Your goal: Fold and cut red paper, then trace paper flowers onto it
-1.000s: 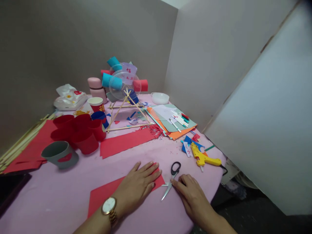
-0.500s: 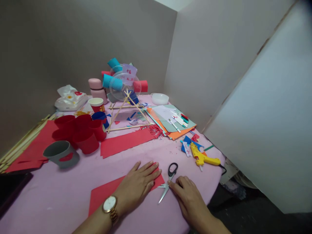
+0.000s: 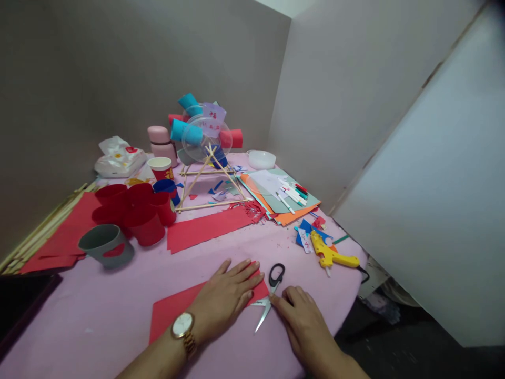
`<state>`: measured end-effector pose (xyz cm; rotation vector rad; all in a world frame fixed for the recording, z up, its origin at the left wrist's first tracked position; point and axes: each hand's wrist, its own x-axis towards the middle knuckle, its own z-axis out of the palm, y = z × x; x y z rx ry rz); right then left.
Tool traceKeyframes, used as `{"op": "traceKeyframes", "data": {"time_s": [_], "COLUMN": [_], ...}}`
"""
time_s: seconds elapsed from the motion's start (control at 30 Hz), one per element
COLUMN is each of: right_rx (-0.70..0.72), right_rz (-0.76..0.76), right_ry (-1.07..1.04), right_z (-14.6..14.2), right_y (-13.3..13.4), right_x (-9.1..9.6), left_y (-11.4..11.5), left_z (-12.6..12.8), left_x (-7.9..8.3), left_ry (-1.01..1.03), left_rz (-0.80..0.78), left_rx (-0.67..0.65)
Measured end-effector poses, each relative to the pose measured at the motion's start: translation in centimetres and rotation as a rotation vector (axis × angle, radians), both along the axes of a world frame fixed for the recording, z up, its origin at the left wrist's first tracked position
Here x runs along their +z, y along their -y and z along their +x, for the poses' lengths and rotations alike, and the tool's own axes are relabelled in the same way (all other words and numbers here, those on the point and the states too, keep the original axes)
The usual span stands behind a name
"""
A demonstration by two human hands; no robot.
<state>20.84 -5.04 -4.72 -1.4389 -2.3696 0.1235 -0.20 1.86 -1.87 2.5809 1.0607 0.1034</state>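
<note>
My left hand (image 3: 224, 297) lies flat with fingers spread on a red paper sheet (image 3: 173, 310) on the pink table (image 3: 98, 326); a gold watch sits on its wrist. My right hand (image 3: 302, 318) rests palm down beside it, fingers stretched, fingertips touching the black-handled scissors (image 3: 269, 293), which lie open on the table between both hands.
A yellow glue gun (image 3: 329, 256) lies to the right near the table edge. Farther back are a red paper strip (image 3: 207, 227), red cups (image 3: 136, 210), a grey cup (image 3: 107, 245), a stick-and-cup wheel model (image 3: 205, 152), stacked coloured papers with markers (image 3: 284, 197) and a white bowl (image 3: 261, 159).
My right hand has slid left a little, pushing the scissors closer to the red sheet. The left hand has stayed flat on the paper. The view has shifted slightly.
</note>
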Motion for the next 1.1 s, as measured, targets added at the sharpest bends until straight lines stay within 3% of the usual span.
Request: {"op": "traceKeyframes", "data": {"time_s": [0.7, 1.1], "right_rx": [0.032, 0.055], "right_rz": [0.004, 0.002], "right_ry": [0.093, 0.075], "right_z": [-1.4, -1.3], "right_y": [0.9, 0.9], "right_x": [-0.6, -0.9], "left_y": [-0.3, -0.5], "left_z": [-0.4, -6.1], "left_x": [-0.5, -0.1], "left_ry": [0.083, 0.035], "left_rz": [0.052, 0.075], "left_rx": [-0.017, -0.075]}}
